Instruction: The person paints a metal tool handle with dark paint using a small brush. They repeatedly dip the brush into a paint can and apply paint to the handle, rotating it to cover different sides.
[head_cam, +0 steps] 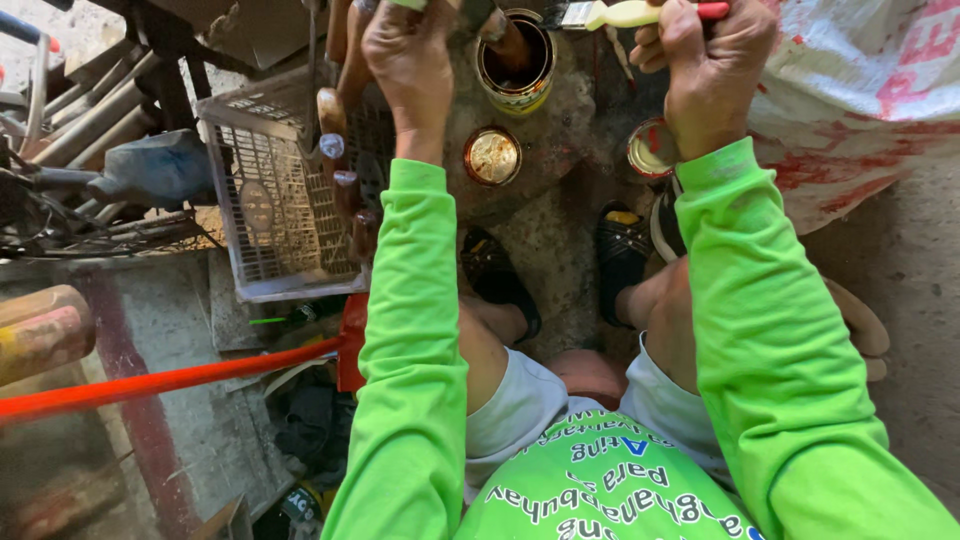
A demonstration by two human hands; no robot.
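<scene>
Two hands busy at the top of the view, well apart; left hand [408,65] closed round a brown wooden piece [350,55], mostly cut off by the frame edge so hard to say exactly what; right hand [705,70] clamped on a paintbrush [625,14] with a cream handle, bristles pointing left towards the open can [515,60]. Can sitting on the stained ground between the two hands, with what looks like a stick leaning inside; two round lids lying below it, one [492,156] just under the can, the other [650,148] tucked beside the right wrist. Grey plastic crate [280,190] off to the left with a row of dark glossy wooden handles [338,165] along its edge.

Looks like mid-coating to me, brush loaded or about to be; can't tell how wet. Any next stroke calls for bringing brush and wooden piece together over the can, keeping drips off the sandals [620,250] right below.
</scene>
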